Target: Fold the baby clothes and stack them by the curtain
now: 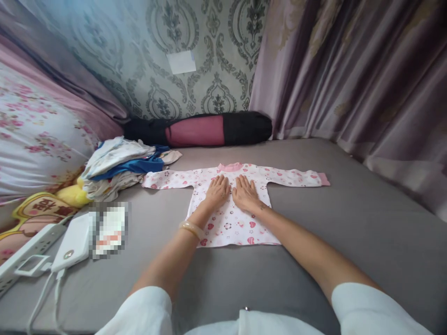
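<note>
A small white long-sleeved shirt (230,228) with pink hearts and flowers lies spread out on the grey sheet, its pink collar pointing away from me. Both sleeves stretch straight out to the sides, and a pink cuff shows at the right end. My left hand (218,190) rests flat on the chest of the shirt, fingers extended, with a pale bangle on that wrist. Close beside it, my right hand (245,193) also lies flat on the fabric. Neither hand grips anything.
A heap of clothes (122,160) touches the left sleeve. Left of me are a power strip (30,251), a white power bank (75,242) with cables and a yellow plush (42,209). A black and pink roll (195,130) lies along the wall; curtains (335,70) hang right.
</note>
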The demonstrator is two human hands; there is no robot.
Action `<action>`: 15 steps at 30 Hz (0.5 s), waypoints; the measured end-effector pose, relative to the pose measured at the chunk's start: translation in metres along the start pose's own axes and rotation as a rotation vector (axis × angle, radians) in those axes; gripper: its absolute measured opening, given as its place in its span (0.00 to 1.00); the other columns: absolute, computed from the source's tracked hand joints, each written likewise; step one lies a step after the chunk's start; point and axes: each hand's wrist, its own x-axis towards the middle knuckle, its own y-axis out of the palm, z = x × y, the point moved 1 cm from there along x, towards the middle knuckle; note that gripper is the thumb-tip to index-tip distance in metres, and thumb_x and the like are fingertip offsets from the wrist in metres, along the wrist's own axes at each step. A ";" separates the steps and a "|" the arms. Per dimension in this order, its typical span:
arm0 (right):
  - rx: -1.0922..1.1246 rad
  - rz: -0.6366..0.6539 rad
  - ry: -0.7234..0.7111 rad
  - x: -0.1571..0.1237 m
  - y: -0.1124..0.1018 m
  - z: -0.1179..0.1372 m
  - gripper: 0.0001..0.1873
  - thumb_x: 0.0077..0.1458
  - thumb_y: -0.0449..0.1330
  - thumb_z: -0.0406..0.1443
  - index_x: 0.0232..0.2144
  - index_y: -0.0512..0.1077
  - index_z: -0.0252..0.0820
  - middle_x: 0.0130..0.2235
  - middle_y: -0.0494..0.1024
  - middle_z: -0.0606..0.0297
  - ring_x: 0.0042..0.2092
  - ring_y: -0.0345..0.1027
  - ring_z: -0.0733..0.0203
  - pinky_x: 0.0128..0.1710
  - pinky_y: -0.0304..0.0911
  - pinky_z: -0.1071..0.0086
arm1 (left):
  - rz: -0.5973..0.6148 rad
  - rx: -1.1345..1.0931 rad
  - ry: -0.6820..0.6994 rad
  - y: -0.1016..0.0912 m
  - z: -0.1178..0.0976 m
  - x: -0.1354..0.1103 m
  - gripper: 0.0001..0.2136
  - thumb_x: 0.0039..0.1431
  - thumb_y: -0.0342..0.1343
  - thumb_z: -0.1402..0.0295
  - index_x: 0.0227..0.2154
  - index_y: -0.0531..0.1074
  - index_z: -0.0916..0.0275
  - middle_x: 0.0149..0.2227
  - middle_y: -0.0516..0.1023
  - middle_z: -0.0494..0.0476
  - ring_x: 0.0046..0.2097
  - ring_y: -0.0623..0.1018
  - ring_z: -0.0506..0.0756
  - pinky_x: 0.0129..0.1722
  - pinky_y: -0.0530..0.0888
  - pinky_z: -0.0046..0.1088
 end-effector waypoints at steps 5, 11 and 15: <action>0.005 -0.053 0.093 0.034 -0.003 -0.012 0.33 0.64 0.39 0.39 0.66 0.49 0.26 0.69 0.47 0.48 0.69 0.37 0.50 0.66 0.33 0.51 | 0.037 0.011 -0.116 -0.007 0.011 0.022 0.28 0.67 0.36 0.56 0.65 0.54 0.65 0.68 0.52 0.67 0.69 0.51 0.66 0.65 0.50 0.50; 0.018 -0.141 0.235 0.058 0.000 -0.012 0.33 0.65 0.41 0.46 0.68 0.49 0.38 0.69 0.48 0.47 0.68 0.38 0.43 0.63 0.34 0.44 | -0.014 0.009 -0.238 -0.006 0.018 0.045 0.30 0.65 0.36 0.50 0.66 0.53 0.56 0.68 0.53 0.67 0.68 0.50 0.72 0.62 0.46 0.64; 0.035 -0.233 0.294 0.066 0.002 -0.009 0.30 0.64 0.42 0.46 0.65 0.57 0.43 0.66 0.56 0.47 0.64 0.48 0.40 0.59 0.41 0.43 | -0.065 0.006 -0.349 0.000 0.016 0.054 0.30 0.64 0.36 0.48 0.65 0.56 0.55 0.67 0.55 0.68 0.68 0.51 0.74 0.61 0.45 0.66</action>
